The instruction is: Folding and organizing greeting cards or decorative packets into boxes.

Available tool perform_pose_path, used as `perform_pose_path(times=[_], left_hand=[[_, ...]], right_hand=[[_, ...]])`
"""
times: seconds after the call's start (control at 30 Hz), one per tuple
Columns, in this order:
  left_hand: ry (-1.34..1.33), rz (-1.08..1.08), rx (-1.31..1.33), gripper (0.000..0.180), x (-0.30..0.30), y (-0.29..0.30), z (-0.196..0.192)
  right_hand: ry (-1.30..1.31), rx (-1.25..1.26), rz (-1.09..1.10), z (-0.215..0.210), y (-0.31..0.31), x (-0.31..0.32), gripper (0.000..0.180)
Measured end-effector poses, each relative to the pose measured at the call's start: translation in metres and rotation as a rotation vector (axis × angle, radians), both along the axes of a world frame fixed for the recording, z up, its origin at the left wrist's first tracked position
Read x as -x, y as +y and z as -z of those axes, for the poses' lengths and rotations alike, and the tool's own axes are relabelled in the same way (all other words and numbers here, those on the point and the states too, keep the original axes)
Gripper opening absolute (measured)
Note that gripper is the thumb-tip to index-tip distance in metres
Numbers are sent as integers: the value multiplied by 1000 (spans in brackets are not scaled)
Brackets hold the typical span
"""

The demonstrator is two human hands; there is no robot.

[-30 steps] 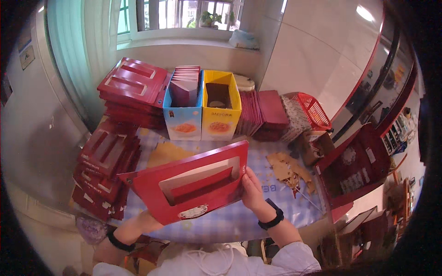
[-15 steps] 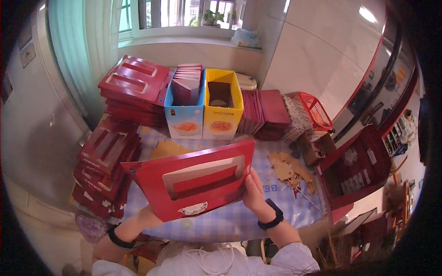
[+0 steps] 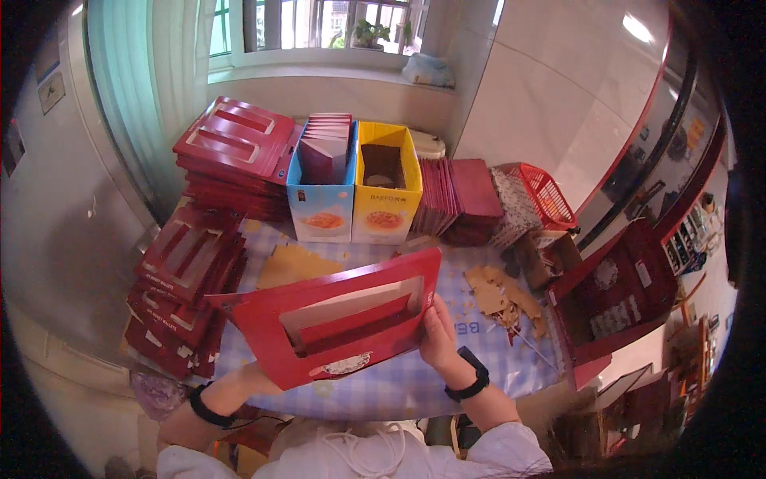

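cardboard frame (image 3: 335, 323) now tilted more upright between both hands.

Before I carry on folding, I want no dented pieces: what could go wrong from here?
The red windowed card panel is held up off the table; the right hand pinches only its edge, so it could buckle at the cut-out. The left hand is mostly hidden behind it. The leaning stack of red trays sits close on the left, so a swing might knock it. Cardboard scraps could mark the panel if it is laid there.
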State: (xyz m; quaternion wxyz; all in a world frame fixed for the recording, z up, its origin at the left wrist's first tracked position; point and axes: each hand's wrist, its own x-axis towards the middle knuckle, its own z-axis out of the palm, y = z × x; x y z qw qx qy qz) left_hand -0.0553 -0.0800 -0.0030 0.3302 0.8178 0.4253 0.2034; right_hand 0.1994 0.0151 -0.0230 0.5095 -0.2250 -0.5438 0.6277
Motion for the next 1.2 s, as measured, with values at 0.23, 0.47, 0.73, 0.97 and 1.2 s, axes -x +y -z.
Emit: perform_pose_path(times=[0.23,0.47,0.73,0.97,1.2], left_hand=[[101,54,44,33,-8,6,-32],[212,93,79,33,57,-38,-39],[674,183,243,31,-20,25,-146],[695,429,17,28,-44,29,-136],[847,522,-741,49,-51,-14,-157]], right_hand=[[33,-4,-46,21,4,-6,46],[121,67,78,16,-4,-1,48],[-228,-768,266,-64,-26,-35,78],[-609,-415,-59,-33,-45,-62,56],[-318,-477,-156,-26,-61,-58,42]])
